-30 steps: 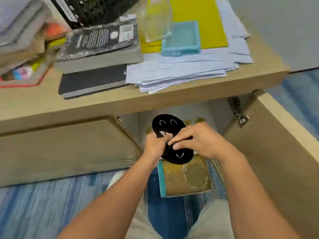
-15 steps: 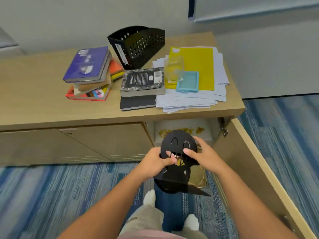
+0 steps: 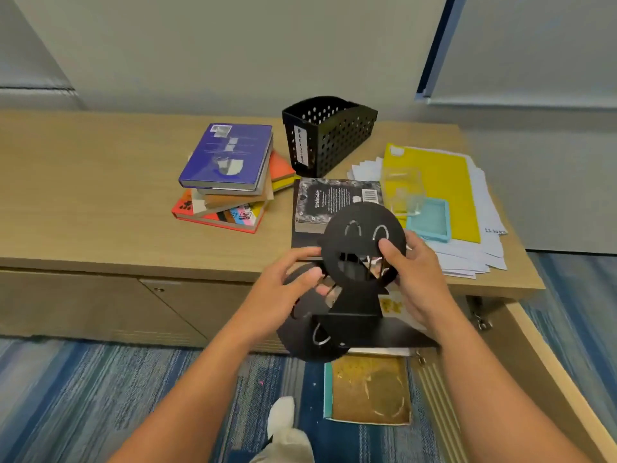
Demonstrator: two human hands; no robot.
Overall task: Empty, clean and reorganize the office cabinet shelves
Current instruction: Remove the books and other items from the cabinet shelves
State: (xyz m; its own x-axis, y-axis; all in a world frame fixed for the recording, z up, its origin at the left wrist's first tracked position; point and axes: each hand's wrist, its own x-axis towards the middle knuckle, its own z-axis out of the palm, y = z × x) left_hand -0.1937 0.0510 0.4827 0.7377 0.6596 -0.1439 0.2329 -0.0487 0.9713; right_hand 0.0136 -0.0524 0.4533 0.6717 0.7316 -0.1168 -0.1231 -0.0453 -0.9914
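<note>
Two matt black smiley-face sheet-metal bookends are looking smooth; the light wood-grain laminate cabinet top is showing a dull sheen; the perforated black plastic basket is appearing matt.

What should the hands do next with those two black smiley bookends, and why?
Probably set them down on the bare cabinet top: both hands, left and right, hold the black smiley bookends just above its front edge, where the other cleared-out things already sit.

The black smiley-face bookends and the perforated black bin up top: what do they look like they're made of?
Smiley-face bookends: thin, flat sheet with clean cut-outs and a bent base, matte black, probably painted metal. Both hands, left hand and right hand, grip them. Perforated black bin: slightly glossy, moulded holes and rounded rim, likely plastic.
</note>
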